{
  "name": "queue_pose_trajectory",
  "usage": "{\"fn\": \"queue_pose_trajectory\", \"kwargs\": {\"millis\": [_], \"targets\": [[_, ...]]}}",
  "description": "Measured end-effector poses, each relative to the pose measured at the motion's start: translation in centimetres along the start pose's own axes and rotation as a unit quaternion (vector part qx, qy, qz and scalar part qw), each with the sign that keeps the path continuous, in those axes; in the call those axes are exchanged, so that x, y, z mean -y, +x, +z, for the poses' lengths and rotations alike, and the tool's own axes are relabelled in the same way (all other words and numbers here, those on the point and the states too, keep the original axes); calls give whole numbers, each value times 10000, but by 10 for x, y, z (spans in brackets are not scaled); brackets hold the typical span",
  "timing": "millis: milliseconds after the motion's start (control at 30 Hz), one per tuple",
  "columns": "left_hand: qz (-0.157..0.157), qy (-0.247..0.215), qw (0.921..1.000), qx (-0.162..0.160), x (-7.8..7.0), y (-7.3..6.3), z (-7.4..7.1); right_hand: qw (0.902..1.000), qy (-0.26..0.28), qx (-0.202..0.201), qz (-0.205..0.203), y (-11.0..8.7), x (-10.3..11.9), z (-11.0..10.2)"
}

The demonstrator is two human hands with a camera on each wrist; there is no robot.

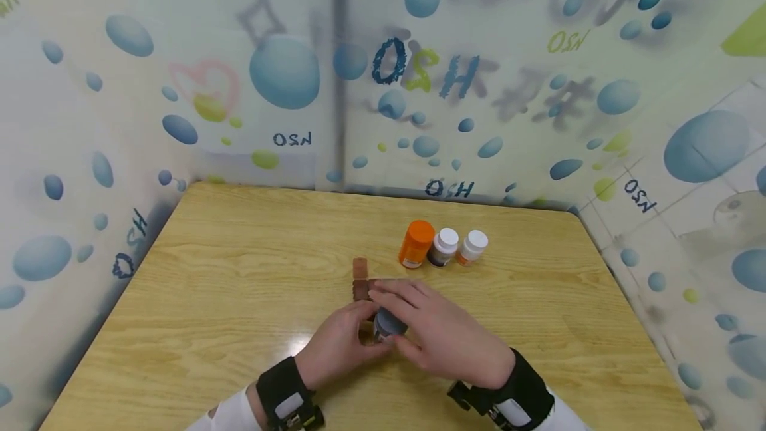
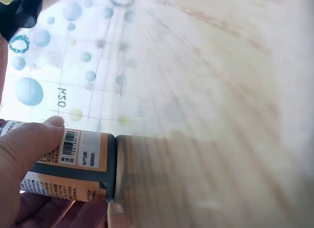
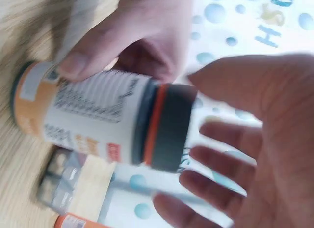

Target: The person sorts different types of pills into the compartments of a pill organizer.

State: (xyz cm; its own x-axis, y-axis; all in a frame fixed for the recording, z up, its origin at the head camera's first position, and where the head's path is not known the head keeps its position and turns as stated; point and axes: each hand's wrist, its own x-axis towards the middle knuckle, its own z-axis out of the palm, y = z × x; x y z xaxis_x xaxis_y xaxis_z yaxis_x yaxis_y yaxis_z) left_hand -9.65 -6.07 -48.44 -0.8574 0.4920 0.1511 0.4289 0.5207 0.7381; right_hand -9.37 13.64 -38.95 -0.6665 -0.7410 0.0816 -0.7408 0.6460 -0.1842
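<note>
My left hand (image 1: pixel 344 340) grips a pill bottle (image 3: pixel 93 117) round its body, thumb on one side and fingers on the other. The bottle has a white and orange label and a dark grey cap (image 3: pixel 171 127) with an orange ring beneath it. In the left wrist view its base end meets the wooden table. Around the cap, my right hand (image 1: pixel 445 334) is held with fingers loosely bent and spread. The right wrist view shows a gap between those fingers and the cap, with the thumb tip (image 3: pixel 203 80) right at its edge.
Just beyond the hands lie small brown blocks (image 1: pixel 360 268), partly hidden by the fingers. Behind them stand an orange bottle (image 1: pixel 415 245), a dark bottle with a white cap (image 1: pixel 443 248) and another white-capped bottle (image 1: pixel 473 247). Patterned walls rise around the wooden table (image 1: pixel 257 251).
</note>
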Motion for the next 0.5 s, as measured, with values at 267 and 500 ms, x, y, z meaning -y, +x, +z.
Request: {"fn": "queue_pose_trajectory", "kwargs": {"millis": [267, 500], "targets": [[-109, -62, 9999, 102, 0, 0, 0, 9998, -41, -27, 175, -1, 0, 4], [-248, -8, 9996, 158, -1, 0, -1, 9996, -89, -81, 270, 1, 0, 6]]}}
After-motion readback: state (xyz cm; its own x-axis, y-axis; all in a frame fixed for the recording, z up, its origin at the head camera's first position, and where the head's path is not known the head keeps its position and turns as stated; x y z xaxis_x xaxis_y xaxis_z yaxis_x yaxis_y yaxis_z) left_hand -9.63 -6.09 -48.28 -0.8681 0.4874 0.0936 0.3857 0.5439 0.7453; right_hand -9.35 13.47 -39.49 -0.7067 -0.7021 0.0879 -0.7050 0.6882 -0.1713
